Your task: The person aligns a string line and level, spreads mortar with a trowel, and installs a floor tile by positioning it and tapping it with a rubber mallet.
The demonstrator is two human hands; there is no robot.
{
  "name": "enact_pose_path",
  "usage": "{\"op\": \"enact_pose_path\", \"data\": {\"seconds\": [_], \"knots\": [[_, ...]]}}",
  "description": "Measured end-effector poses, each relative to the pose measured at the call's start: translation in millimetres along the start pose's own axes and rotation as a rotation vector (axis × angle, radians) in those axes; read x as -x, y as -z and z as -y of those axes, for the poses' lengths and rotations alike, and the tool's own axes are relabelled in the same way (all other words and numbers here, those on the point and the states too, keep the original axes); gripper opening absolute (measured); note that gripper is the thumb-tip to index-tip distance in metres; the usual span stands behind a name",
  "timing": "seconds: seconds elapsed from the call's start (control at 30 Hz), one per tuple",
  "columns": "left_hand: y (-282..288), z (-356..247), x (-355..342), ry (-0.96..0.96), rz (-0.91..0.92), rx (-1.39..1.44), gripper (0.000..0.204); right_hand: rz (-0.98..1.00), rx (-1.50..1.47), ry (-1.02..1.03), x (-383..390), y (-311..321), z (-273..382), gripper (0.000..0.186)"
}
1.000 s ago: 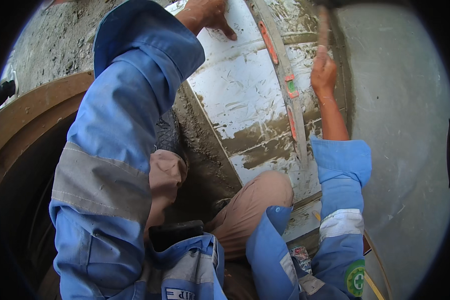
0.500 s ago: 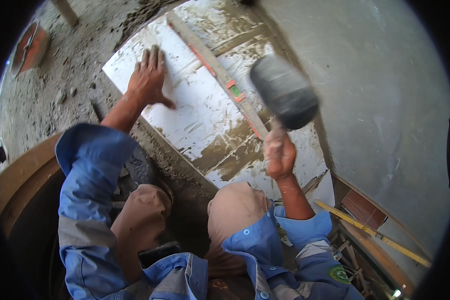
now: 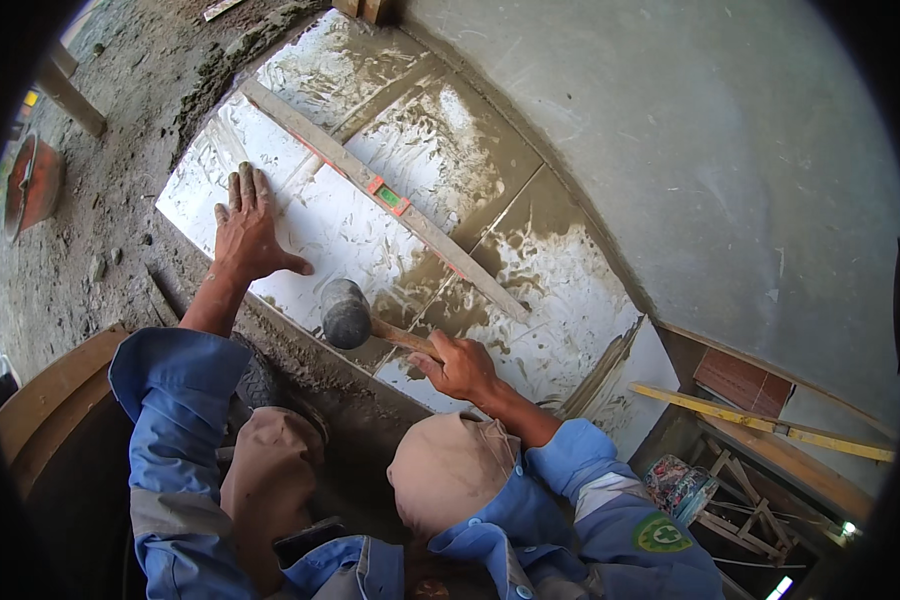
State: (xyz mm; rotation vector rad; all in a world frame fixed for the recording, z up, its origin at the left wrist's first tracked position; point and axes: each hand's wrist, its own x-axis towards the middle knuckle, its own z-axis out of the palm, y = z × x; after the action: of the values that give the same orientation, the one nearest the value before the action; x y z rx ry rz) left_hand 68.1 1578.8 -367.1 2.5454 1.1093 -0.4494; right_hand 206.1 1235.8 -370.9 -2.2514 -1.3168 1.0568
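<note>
**Left hand [image 3: 245, 238] pressed flat, right hand [image 3: 462, 369] round a mallet [image 3: 346, 316]**

From where I'm standing, I can see the left hand spread palm down on the white, mud-smeared tiles [image 3: 355, 235], its fingers fairly close together and pointing away from the body, thumb stretched out to the side. It has hold of nothing. The right hand is closed round the mallet's wooden handle, fingers curled over it. The dark, rounded head lies to the left of that hand, below and just right of the left hand's thumb; I can't tell whether it touches the tile.

A long spirit level [image 3: 391, 197] with a green vial and reddish trim runs slantwise across the tiles, beyond both hands, its near end just past the right hand. Off to the left of the left hand, well apart from it, a reddish bucket [image 3: 38, 187] sits tilted on the rough ground [image 3: 120, 190]. Right of the right hand, past the forearm, a yellow bar [image 3: 770, 424] lies near a reddish-brown slab [image 3: 742, 382].
</note>
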Motion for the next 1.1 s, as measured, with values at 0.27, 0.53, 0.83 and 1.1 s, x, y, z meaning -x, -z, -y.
{"op": "enact_pose_path", "data": {"seconds": [0.27,0.53,0.83,1.1], "knots": [[-13.3,-10.7,7.5,-0.164,0.028,-0.068,0.159,0.016,-0.102,-0.022,17.4,27.1,-0.7,0.041],[-28.9,-5.2,27.1,-0.16,-0.029,-0.006,0.162,0.011,-0.015,0.052,26.1,18.1,-12.4,0.041],[-35.3,-3.8,29.0,-0.145,-0.003,0.005,0.16,0.054,-0.092,0.03,47.9,15.9,-8.5,0.043],[-31.7,-12.1,28.5,-0.149,0.012,0.026,0.158,-0.014,0.059,0.11,34.1,6.6,-30.2,0.034]]}}
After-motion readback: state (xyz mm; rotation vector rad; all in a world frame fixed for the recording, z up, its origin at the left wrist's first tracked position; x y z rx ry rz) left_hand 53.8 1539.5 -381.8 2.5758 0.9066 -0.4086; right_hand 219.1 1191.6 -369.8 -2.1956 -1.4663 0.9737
